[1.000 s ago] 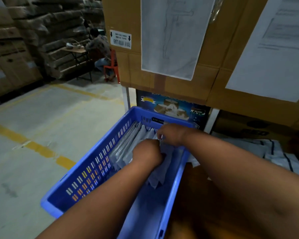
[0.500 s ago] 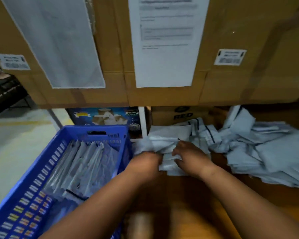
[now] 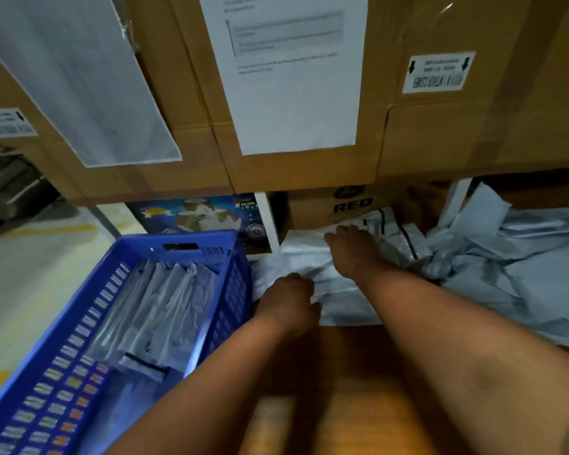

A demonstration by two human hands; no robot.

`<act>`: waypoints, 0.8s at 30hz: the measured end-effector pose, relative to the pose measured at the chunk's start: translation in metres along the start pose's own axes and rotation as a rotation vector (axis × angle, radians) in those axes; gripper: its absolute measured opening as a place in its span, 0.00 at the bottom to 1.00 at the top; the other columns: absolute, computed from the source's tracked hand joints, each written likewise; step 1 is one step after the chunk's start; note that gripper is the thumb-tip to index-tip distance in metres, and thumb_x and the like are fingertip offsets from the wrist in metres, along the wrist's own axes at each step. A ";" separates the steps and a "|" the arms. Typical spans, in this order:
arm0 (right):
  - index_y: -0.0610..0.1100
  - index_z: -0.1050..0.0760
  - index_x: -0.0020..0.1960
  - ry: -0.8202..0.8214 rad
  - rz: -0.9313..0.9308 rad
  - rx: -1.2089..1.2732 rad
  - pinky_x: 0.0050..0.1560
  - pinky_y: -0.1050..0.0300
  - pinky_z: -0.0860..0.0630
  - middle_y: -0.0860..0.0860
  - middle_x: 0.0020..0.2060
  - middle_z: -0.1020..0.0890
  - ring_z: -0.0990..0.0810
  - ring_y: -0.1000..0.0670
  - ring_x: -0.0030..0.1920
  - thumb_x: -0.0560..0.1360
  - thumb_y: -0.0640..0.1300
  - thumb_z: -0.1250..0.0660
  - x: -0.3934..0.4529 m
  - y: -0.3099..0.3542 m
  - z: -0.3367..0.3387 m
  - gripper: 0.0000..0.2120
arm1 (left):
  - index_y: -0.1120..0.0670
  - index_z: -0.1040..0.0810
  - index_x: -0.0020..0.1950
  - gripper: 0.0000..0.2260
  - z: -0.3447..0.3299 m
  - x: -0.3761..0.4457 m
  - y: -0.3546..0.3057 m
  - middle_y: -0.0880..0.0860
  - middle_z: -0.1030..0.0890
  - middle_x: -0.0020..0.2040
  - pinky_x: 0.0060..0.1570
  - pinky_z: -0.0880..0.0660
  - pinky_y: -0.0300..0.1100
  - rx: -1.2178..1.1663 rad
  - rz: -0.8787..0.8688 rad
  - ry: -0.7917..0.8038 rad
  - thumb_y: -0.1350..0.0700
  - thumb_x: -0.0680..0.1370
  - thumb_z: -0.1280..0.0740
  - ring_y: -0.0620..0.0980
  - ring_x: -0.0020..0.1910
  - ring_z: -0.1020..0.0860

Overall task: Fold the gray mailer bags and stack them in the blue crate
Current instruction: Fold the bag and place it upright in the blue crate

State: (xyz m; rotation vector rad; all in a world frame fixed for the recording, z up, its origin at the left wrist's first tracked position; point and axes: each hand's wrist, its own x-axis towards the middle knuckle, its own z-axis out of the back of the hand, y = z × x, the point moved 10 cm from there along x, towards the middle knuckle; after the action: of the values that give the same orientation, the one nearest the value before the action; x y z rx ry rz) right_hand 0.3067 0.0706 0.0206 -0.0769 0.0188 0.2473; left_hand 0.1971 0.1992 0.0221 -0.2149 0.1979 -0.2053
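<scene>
My left hand [image 3: 288, 298] pinches the near edge of a mailer [image 3: 312, 261] on the tabletop [image 3: 358, 372] while my right hand [image 3: 355, 249] lies flat-fingered across its far end, pinning it for folding; the crate [image 3: 79, 330] of folded bags [image 3: 165, 307] waits beside my left.

- Blue crate [image 3: 79, 323]: slotted plastic walls, at 8 o'clock, holding folded gray bags [image 3: 158, 307] that stand on edge in a leaning row.
- Flat pale gray bag [image 3: 309, 257]: at the center, just beside the crate, wrinkled.
- Loose gray bag pile [image 3: 506, 267]: at 3 o'clock, jumbled, overlapping.
</scene>
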 end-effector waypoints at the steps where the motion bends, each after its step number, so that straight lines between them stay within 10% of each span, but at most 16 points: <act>1: 0.48 0.30 0.76 -0.001 0.008 0.016 0.63 0.42 0.25 0.41 0.67 0.24 0.25 0.37 0.66 0.80 0.41 0.38 0.001 -0.002 0.000 0.24 | 0.46 0.20 0.66 0.19 -0.003 0.002 0.003 0.51 0.20 0.63 0.57 0.21 0.49 0.041 0.009 0.005 0.39 0.79 0.33 0.53 0.58 0.19; 7: 0.44 0.26 0.73 -0.128 0.099 0.051 0.63 0.43 0.24 0.42 0.62 0.19 0.22 0.38 0.63 0.78 0.37 0.38 -0.042 -0.014 0.009 0.24 | 0.50 0.21 0.59 0.14 0.013 -0.010 -0.012 0.53 0.23 0.56 0.46 0.25 0.50 0.154 -0.034 -0.146 0.44 0.79 0.35 0.57 0.55 0.23; 12: 0.47 0.34 0.82 -0.111 0.129 0.129 0.78 0.41 0.36 0.44 0.78 0.29 0.33 0.39 0.78 0.80 0.37 0.39 -0.131 -0.023 0.008 0.30 | 0.53 0.26 0.73 0.27 0.027 -0.062 -0.065 0.60 0.27 0.74 0.66 0.27 0.60 0.301 -0.162 -0.361 0.49 0.75 0.27 0.63 0.73 0.30; 16: 0.47 0.25 0.76 -0.234 0.140 0.163 0.72 0.40 0.28 0.44 0.71 0.22 0.26 0.38 0.73 0.77 0.42 0.44 -0.213 -0.036 -0.001 0.28 | 0.54 0.33 0.81 0.31 -0.011 -0.097 -0.086 0.60 0.33 0.82 0.77 0.36 0.60 0.317 -0.203 -0.333 0.51 0.78 0.31 0.61 0.81 0.36; 24: 0.49 0.29 0.80 -0.091 0.153 0.217 0.75 0.38 0.29 0.44 0.76 0.25 0.28 0.39 0.77 0.71 0.32 0.30 -0.346 -0.057 -0.093 0.39 | 0.54 0.24 0.77 0.27 -0.133 -0.167 -0.111 0.56 0.23 0.75 0.69 0.25 0.51 0.206 -0.348 -0.194 0.52 0.79 0.43 0.56 0.72 0.23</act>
State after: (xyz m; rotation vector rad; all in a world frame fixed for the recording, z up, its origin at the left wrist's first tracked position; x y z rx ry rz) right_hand -0.0158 -0.0757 -0.0580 0.1524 -0.0393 0.4002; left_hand -0.0117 0.1044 -0.0511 -0.0620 -0.0554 -0.5450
